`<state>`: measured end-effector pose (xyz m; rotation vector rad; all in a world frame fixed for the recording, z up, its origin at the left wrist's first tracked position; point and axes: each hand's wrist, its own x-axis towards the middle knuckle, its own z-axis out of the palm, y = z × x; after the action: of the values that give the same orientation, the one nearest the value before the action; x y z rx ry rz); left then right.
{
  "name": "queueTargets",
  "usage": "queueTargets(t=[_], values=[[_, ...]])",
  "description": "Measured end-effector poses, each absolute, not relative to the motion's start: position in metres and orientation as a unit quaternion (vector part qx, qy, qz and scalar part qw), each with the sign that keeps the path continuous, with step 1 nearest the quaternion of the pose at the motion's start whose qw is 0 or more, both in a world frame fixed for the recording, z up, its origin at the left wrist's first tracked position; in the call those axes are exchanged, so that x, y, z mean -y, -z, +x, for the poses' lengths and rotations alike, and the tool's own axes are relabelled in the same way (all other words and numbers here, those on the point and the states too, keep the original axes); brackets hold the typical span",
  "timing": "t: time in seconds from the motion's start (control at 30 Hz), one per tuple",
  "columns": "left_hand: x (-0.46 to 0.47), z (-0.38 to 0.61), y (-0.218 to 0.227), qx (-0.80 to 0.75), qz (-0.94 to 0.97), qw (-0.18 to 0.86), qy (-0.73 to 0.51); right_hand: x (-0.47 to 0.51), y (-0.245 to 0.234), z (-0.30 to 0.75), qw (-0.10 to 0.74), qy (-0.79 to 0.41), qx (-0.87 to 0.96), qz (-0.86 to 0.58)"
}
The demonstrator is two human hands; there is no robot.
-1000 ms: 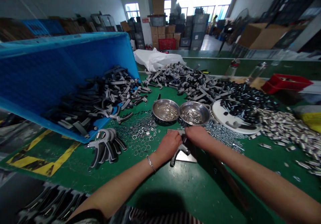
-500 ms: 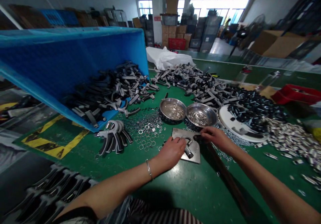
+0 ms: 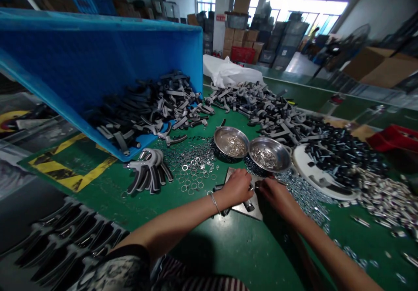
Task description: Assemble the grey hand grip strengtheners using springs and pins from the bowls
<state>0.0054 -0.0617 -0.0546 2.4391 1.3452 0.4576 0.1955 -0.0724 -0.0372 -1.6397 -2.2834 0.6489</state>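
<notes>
At the far left, below the worktop (image 3: 228, 239), assembled grips (image 3: 65, 243) stood in slanted rows, nested closely, likely to save room. Above them a blue crate (image 3: 140, 47) lay tipped on its side, its mouth toward the person, presumably so the handles (image 3: 143, 104) inside could be drawn out easily. In front of it a small fan of grips (image 3: 150, 169) leaned together, and next came scattered rings (image 3: 192, 173), spread thin perhaps for easy picking.

In the middle, two bowls stood side by side just beyond the hands: the left bowl (image 3: 221, 142) held small rings, the right bowl (image 3: 281, 154) slim pins, kept apart seemingly against mixing. Nearer, the left hand (image 3: 237, 187) was curled over a grey-and-black handle piece (image 3: 249, 205), which rested on a metal plate (image 3: 257, 212), a firm, flat support by the look of it. The right hand (image 3: 276, 194) was drawn narrow beside it, fingertips at something dark; whether it gripped that, I could not tell.

Farther right lay loose nuts (image 3: 305, 195), a white disc (image 3: 302, 162) partly under black-headed bolts (image 3: 346, 156), and silver barrels (image 3: 382, 191), each kind roughly heaped apart.
</notes>
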Motion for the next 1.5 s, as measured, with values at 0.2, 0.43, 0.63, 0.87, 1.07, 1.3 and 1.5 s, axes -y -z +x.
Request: queueTargets(t=[0.2,0.43,0.63,0.87,1.07,1.3,1.5], values=[[0.064,0.003,0.056,-0.472,0.844,0.176,-0.185,0.068,0.029,0.188,0.041,-0.166,0.824,-0.540],[0.063,0.004,0.056,-0.479,0.840,0.178,-0.183,0.063,0.016,0.173,-0.083,-0.066,0.845,-0.523],[0.057,0.002,0.059,-0.464,0.844,0.191,-0.187,0.063,0.002,0.133,-0.164,0.018,0.855,-0.491],[0.055,0.005,0.060,-0.475,0.838,0.184,-0.194,0.053,0.000,0.140,-0.184,0.003,0.875,-0.448],[0.058,0.003,0.056,-0.479,0.836,0.191,-0.187,0.057,0.017,0.160,-0.106,-0.026,0.874,-0.473],[0.063,0.002,0.048,-0.489,0.828,0.211,-0.176,0.094,0.030,0.221,-0.024,0.042,0.789,-0.612],[0.063,0.004,0.052,-0.487,0.829,0.209,-0.179,0.123,0.031,0.242,0.075,-0.146,0.743,-0.649]])
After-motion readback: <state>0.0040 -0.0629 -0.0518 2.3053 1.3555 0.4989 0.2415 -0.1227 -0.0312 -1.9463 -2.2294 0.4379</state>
